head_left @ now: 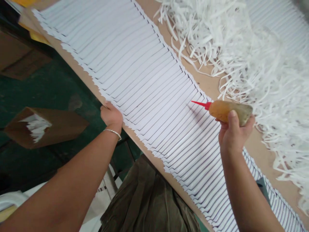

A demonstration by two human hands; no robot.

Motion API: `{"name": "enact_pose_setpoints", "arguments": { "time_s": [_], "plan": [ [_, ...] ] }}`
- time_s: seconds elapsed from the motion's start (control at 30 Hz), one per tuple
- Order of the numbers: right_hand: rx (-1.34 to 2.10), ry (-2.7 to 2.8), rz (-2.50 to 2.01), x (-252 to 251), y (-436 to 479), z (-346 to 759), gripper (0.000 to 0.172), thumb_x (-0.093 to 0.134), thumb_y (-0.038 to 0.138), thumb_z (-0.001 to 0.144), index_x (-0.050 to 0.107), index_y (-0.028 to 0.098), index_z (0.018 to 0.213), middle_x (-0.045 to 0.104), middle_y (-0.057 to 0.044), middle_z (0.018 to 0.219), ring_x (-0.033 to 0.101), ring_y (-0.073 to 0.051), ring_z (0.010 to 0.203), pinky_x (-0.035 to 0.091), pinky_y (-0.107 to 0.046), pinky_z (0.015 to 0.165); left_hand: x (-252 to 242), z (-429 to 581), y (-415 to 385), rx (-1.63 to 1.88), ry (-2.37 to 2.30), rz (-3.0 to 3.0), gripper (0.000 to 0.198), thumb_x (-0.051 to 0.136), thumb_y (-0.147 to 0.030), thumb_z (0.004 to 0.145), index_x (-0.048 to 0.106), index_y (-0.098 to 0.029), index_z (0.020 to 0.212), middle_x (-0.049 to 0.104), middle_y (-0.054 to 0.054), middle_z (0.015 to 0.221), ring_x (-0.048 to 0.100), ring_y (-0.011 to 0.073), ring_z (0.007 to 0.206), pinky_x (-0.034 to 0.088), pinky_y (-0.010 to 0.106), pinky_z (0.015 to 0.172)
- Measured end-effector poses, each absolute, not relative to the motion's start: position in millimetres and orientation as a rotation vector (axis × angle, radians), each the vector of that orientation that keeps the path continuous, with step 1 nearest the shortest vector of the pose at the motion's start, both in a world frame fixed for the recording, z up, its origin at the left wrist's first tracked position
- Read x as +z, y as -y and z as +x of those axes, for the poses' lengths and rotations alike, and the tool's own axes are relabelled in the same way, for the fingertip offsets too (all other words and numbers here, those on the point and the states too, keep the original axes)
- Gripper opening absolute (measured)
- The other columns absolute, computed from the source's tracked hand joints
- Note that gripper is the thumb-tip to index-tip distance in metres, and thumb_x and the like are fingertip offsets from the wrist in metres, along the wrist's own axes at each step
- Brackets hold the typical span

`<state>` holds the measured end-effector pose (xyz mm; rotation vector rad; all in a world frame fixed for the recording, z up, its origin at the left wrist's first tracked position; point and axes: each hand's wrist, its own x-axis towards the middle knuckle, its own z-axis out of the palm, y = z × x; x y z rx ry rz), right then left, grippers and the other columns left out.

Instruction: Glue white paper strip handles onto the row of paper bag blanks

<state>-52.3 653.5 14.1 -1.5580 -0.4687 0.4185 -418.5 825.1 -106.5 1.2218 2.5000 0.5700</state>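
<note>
Hands are both over the bench (207,80), and they work on a long fan of white paper sheets (145,80). At far left, on the dark green floor (48,80), lies a brown paper bag (41,129) with white strips (36,127) coming out of its open end. Left hand (111,116) wears a thin metal bracelet (113,132) on the wrist. Its fingers are bent and they touch the near edge of the sheets, but I cannot tell if they really grip the paper. Below the bench edge hangs a dark olive cloth (149,199). The sheets lie overlapped like steps, and each one shows a thin dark line along its edge.

Right hand (233,133) is closed around a plastic bottle (223,111), with the thumb on top. The bottle's long axis lies almost level across the view, and its red pointed nozzle (200,104) points left, over the sheets. Its shadow falls on the paper below the tip. The body is fat and cloudy, with amber liquid inside, and it becomes grey at the rear end. To the right, a big pile of white shredded paper (241,54) covers the bench.
</note>
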Motion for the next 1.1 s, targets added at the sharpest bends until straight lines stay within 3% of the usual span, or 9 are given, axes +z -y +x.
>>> {"name": "enact_pose_setpoints", "arguments": {
  "time_s": [0.13,0.47,1.1],
  "plan": [
    [0.473,0.462,-1.462,-4,-692,-18,0.041,0.078,0.043,0.079,0.054,0.026,0.107,0.063,0.002,0.104,0.07,-0.017,0.087,0.062,-0.033,0.065,-101,-416,-824,0.543,-2.502,1.238,0.048,0.024,-0.029,0.107,0.062,0.001,0.107,0.068,0.032,0.117,0.068,0.0343,0.113,0.05,0.041,0.096],
    [0.507,0.43,-1.459,-26,-718,0,0.043,0.08,0.043,0.077,0.052,0.025,0.105,0.064,0.002,0.097,0.071,-0.016,0.079,0.063,-0.03,0.058,-104,-418,-824,0.574,-2.505,1.241,0.043,0.027,-0.028,0.107,0.061,-0.004,0.101,0.069,0.028,0.115,0.068,0.032,0.111,0.05,0.04,0.095],
    [0.68,0.39,-1.528,-15,-654,-80,0.051,0.084,0.043,0.072,0.052,0.025,0.107,0.061,0.002,0.1,0.064,-0.013,0.082,0.06,-0.031,0.067,-109,-419,-825,0.649,-2.486,1.235,0.041,0.027,-0.028,0.108,0.059,-0.006,0.096,0.069,0.027,0.11,0.069,0.0283,0.104,0.049,0.038,0.089]
  ]
}}
